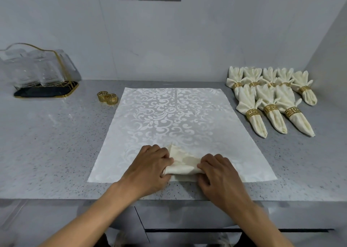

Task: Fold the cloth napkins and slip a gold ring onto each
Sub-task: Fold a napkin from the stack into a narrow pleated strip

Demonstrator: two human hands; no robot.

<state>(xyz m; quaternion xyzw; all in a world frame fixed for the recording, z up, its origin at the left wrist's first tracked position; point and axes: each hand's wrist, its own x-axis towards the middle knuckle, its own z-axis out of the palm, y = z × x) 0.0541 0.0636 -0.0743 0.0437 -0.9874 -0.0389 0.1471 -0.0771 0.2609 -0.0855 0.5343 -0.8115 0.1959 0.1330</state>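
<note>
Two hands palm-down (knuckles up), left hand [150, 168] and right hand [218, 173] pinching cream napkin [185, 164] ends

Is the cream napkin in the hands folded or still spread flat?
Folded: the cream napkin is bunched into a narrow bundle, gripped by the left hand and right hand on the patterned placemat.

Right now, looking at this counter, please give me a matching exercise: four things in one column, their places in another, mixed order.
1. cream napkin being folded
2. two loose gold rings
3. finished ringed napkins
4. clear glasses on black tray

a. far left, by the wall
b. right side of the counter
c. between both hands, on the white patterned mat
d. just left of the mat's far corner

Pairs: 1-c, 2-d, 3-b, 4-a
</note>
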